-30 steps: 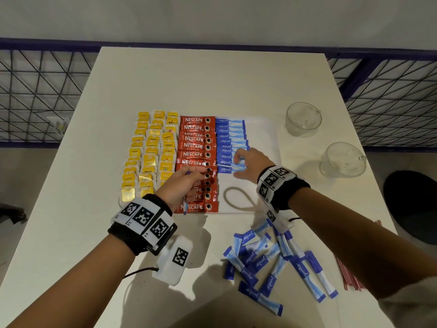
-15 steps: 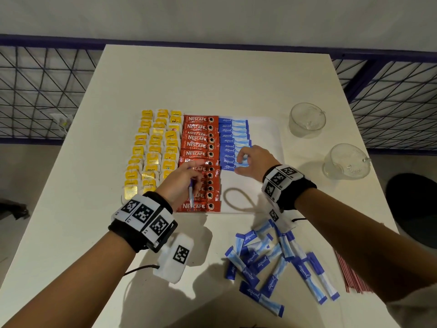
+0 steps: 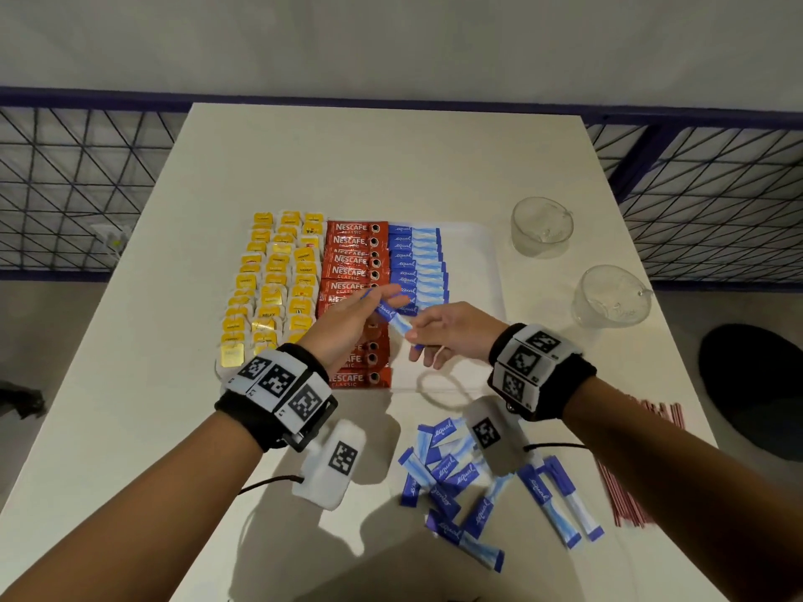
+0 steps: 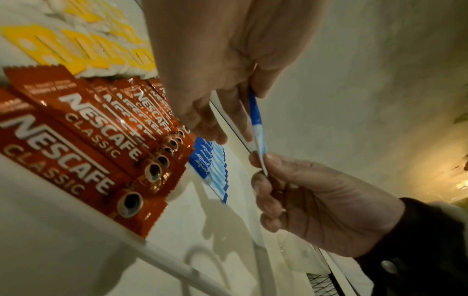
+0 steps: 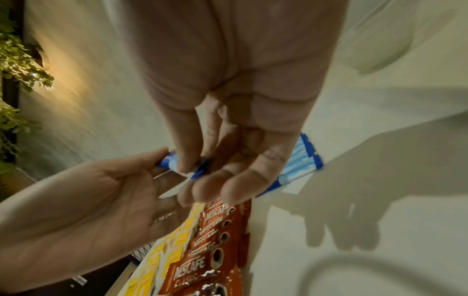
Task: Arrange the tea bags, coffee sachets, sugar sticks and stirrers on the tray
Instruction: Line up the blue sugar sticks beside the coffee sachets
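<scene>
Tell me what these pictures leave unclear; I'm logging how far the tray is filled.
- Coffee sachets: head view, the left hand covers the middle of the column, so no count.
- Sugar stick: both hands pinch it; its print is blurred in the right wrist view.
- Stirrers: the right forearm hides most; the number is unreadable.
- Tea bags: the labels are too small to read.

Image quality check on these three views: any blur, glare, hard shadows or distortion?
Head view: sharp, wide-angle bowing at the railings, hard arm shadows on the white table. Left wrist view: red coffee sachets readable with foil glare, yellow tea bags blurred, the thin blue sugar stick fairly crisp. Right wrist view: softest, right hand motion-blurred, with a clear hand shadow on the white tray.
</scene>
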`<action>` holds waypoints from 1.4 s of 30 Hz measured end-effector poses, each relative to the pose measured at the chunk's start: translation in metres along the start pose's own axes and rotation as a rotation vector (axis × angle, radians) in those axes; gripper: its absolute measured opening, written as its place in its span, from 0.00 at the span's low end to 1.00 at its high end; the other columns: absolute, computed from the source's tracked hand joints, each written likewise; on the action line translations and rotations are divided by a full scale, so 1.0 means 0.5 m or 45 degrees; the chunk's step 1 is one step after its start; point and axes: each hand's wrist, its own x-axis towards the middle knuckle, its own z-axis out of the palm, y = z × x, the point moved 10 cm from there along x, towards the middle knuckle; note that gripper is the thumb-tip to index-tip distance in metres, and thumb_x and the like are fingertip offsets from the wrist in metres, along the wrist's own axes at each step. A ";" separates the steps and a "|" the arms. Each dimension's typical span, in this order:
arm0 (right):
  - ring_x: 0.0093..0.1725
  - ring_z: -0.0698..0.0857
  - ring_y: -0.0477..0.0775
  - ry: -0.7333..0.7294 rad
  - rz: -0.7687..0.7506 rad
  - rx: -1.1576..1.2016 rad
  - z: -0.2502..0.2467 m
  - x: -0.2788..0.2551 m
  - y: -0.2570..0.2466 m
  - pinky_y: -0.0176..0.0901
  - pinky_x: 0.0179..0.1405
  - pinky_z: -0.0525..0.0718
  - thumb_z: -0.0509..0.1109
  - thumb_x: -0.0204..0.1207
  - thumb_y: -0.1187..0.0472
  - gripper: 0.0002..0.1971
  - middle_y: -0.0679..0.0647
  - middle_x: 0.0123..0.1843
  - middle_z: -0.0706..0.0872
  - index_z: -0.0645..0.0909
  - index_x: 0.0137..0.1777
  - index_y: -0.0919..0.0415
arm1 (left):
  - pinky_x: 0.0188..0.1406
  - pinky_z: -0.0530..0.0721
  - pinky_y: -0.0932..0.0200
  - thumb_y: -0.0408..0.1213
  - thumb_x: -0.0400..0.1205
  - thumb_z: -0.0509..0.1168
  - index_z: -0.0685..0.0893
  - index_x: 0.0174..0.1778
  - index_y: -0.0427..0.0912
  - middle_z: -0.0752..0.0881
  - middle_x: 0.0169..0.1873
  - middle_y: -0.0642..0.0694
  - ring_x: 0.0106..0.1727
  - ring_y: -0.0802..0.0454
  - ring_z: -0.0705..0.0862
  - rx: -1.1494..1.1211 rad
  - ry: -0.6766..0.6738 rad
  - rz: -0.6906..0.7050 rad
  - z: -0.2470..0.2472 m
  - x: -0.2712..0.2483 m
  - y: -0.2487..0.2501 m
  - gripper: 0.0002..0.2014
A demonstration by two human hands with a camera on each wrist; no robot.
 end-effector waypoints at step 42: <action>0.34 0.81 0.56 0.527 0.462 -0.295 -0.116 0.046 0.123 0.51 0.51 0.85 0.71 0.73 0.47 0.18 0.56 0.32 0.82 0.72 0.35 0.60 | 0.27 0.70 0.63 0.32 0.84 0.60 0.83 0.45 0.47 0.79 0.31 0.48 0.28 0.55 0.74 -0.003 0.185 -0.296 -0.094 -0.047 -0.083 0.08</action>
